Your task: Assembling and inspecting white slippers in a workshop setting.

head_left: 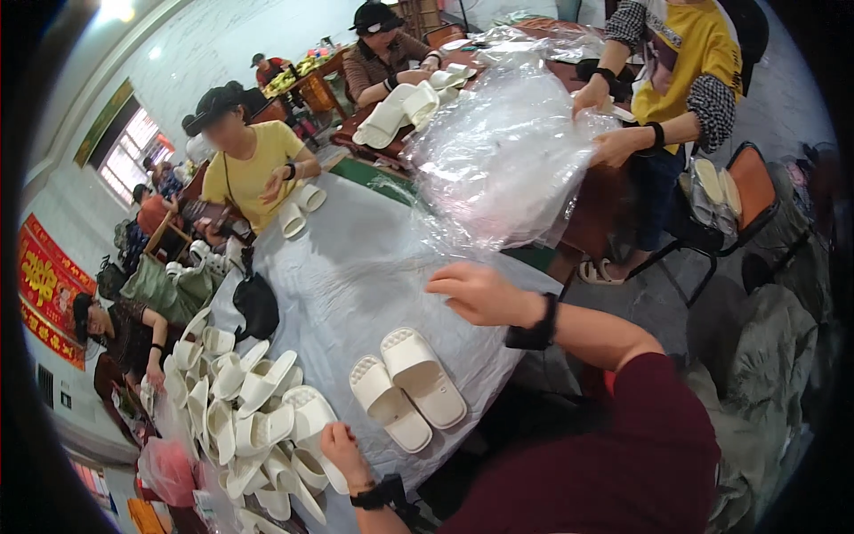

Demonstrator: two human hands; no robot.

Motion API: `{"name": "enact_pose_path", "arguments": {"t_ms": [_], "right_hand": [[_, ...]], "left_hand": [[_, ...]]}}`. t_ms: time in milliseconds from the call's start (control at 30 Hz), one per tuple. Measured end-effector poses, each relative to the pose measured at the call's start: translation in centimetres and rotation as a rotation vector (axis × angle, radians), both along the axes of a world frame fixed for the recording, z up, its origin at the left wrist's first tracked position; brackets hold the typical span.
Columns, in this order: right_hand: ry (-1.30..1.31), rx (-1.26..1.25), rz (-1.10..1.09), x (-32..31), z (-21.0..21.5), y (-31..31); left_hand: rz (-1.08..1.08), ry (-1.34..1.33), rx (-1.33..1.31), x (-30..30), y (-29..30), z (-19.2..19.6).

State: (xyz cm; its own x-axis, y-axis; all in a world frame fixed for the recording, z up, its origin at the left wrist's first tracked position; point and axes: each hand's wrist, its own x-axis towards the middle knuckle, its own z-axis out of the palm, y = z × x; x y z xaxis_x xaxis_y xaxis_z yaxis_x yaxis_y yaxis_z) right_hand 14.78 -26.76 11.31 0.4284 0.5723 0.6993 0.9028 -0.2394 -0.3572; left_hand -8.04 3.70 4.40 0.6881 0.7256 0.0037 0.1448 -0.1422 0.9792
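A pair of white slippers (407, 389) lies side by side on the grey-white table cover, between my two hands. My left hand (345, 456) is at the right edge of a white slipper (309, 416) on the near side of a big pile; its fingers are curled against that slipper, and part of the grip is hidden. Raised over the table beyond the pair, my right hand (485, 295) has its fingers loosely bent and apart, with nothing visible in them. The heap of loose white slippers (238, 400) spreads along the table's left side.
Across the table a person in yellow (258, 165) sits by two white slippers (302, 210). At the right, another person holds a large clear plastic sheet (498, 151). A black bag (255, 305) lies beyond the pile. An orange-backed chair (752, 187) stands at right.
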Motion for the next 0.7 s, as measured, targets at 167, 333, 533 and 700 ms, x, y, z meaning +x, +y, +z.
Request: {"name": "enact_pose_path", "arguments": {"t_ms": [167, 333, 533, 700], "right_hand": [[-0.296, -0.043, -0.705, -2.0, 9.6, -15.8], [-0.315, -0.485, -1.043, 4.9, 10.1, -24.3], [-0.420, -0.567, -0.883, 11.7, 8.0, -24.6], [-0.267, -0.336, -0.615, 16.2, 4.2, -25.3]], "left_hand": [[0.088, -0.043, -0.078, -3.4, -0.1, -1.1], [0.044, -0.034, -0.153, -3.5, -1.5, -1.7], [0.054, -0.032, -0.135, -3.6, -2.6, -2.2], [0.057, 0.056, -0.021, -5.8, -0.9, -4.2]]}}
